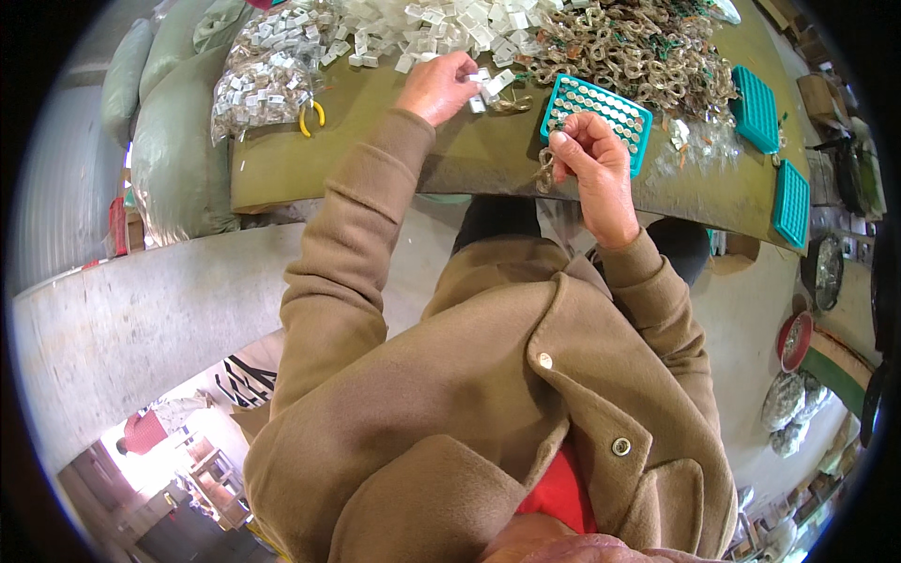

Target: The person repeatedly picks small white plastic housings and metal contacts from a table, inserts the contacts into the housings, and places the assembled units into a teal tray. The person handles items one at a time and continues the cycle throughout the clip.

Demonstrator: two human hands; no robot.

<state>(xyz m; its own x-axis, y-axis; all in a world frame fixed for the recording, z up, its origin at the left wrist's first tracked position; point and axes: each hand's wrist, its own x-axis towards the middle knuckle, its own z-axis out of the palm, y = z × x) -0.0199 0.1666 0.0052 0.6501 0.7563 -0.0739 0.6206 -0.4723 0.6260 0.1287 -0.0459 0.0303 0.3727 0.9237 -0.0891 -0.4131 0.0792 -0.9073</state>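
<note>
My right hand (599,174) pinches one end of a short, clear-brown coiled cable (544,171), which hangs below the fingertips at the table's near edge. Just behind it lies a teal tray (642,150) filled with rows of small round silvery pieces. My left hand (435,92) is over the table with its fingers curled together. Right at those fingertips are a few small white plastic housings (497,84); whether the fingers grip one is hidden. Another coiled cable (511,105) rests beside these housings.
A heap of white housings (469,26) and a pile of coiled cables (648,56) cover the table's far side. At left are a clear bag of white parts (267,70) and yellow-handled pliers (312,119). Teal trays (754,108) stand at right; big sacks (188,141) flank the table.
</note>
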